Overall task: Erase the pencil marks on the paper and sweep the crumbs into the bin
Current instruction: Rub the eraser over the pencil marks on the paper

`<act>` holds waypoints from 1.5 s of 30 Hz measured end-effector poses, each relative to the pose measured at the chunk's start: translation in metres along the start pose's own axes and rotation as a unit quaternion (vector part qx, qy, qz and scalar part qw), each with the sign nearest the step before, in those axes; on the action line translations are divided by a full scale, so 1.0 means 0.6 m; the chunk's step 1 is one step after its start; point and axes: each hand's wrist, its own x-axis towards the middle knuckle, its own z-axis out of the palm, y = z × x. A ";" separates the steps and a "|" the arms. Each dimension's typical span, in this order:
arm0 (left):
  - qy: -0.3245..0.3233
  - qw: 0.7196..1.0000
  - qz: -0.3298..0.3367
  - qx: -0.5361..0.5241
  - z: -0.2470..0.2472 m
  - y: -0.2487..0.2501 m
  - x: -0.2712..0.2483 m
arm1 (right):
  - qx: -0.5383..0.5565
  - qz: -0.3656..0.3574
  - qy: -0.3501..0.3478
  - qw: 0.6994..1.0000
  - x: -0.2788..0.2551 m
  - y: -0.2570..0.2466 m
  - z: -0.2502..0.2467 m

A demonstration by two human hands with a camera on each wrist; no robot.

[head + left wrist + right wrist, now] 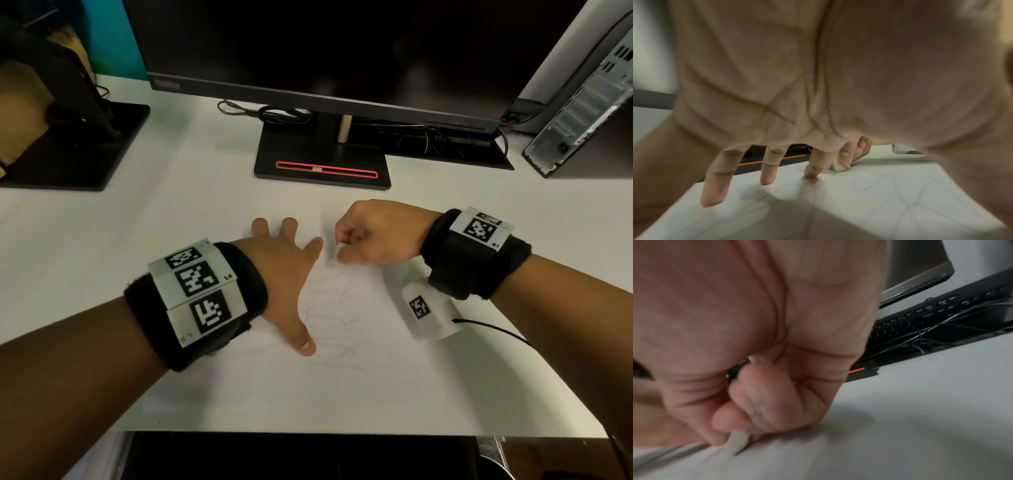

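Observation:
A white sheet of paper (342, 394) with faint grey pencil scribbles (334, 315) lies on the white desk. My left hand (287, 270) lies flat with spread fingers (766, 170), pressing down the sheet's left part. My right hand (373, 233) pinches a small white eraser (339, 247) between thumb and fingertips, its tip touching the paper just right of my left forefinger. The eraser (736, 443) shows clearly in the right wrist view and the eraser (838, 167) also in the left wrist view. No bin is in view.
A monitor stand (322, 161) with a red stripe sits just beyond the paper. A keyboard (920, 321) and tangled cables lie under the screen. A computer tower (582, 113) stands at the back right, another black stand (78, 147) at the back left. The desk's near edge (308, 432) is below.

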 end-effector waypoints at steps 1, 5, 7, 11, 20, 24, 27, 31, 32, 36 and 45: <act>0.001 1.000 0.000 0.000 0.000 0.000 0.000 | 0.004 0.011 0.004 1.000 0.000 0.005 -0.005; 0.004 1.000 0.002 0.001 0.001 0.000 0.000 | 0.003 0.021 0.033 0.999 -0.002 0.009 -0.004; 0.003 1.000 0.002 -0.001 0.002 0.001 0.001 | 0.007 0.002 0.005 1.000 -0.009 0.002 0.005; 0.001 1.000 0.004 -0.014 0.002 0.002 -0.001 | 0.035 0.041 0.004 0.999 -0.013 0.019 -0.008; -0.012 1.000 -0.003 -0.002 0.009 0.009 -0.004 | 0.017 0.034 0.017 0.999 -0.022 0.016 -0.001; -0.013 1.000 -0.003 -0.006 0.009 0.008 -0.004 | 0.011 -0.002 -0.006 1.000 -0.031 -0.001 0.013; -0.011 1.000 -0.002 -0.007 0.009 0.008 -0.003 | 0.009 0.013 -0.008 1.000 -0.032 0.006 0.006; -0.009 1.000 -0.001 -0.003 0.010 0.009 -0.004 | 0.003 0.012 0.028 1.000 -0.031 0.006 0.009; -0.008 1.000 -0.001 -0.003 0.011 0.008 -0.004 | 0.006 -0.002 0.012 1.000 -0.035 0.000 0.014; -0.009 1.000 0.001 -0.003 0.012 0.007 -0.004 | 0.011 0.004 -0.015 1.000 -0.045 0.004 0.011; -0.009 1.000 0.000 -0.008 0.014 0.006 -0.003 | 0.020 -0.007 -0.016 1.000 -0.061 -0.002 0.022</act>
